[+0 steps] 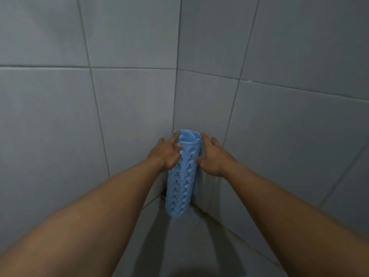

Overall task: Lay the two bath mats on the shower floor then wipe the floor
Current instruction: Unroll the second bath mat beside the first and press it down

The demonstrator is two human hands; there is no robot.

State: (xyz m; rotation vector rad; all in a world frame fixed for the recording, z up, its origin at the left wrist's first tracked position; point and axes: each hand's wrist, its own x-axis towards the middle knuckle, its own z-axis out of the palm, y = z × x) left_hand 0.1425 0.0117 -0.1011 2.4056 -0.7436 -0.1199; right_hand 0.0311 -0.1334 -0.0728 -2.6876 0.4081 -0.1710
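A light blue rubber bath mat (182,176), rolled into a tube with suction cups and small holes on its outside, stands upright in the corner where two tiled walls meet. My left hand (166,153) rests on the upper left of the roll, fingers spread across its top rim. My right hand (212,156) is at the upper right of the roll, fingers apart, thumb touching the roll's side. Neither hand is closed around the roll. I see only this one roll; whether it holds a second mat I cannot tell.
Grey tiled walls (99,96) fill the view on the left and right and join at the corner behind the roll. The grey shower floor (179,236) lies below, with a small dark drain spot (164,193) at the roll's left base.
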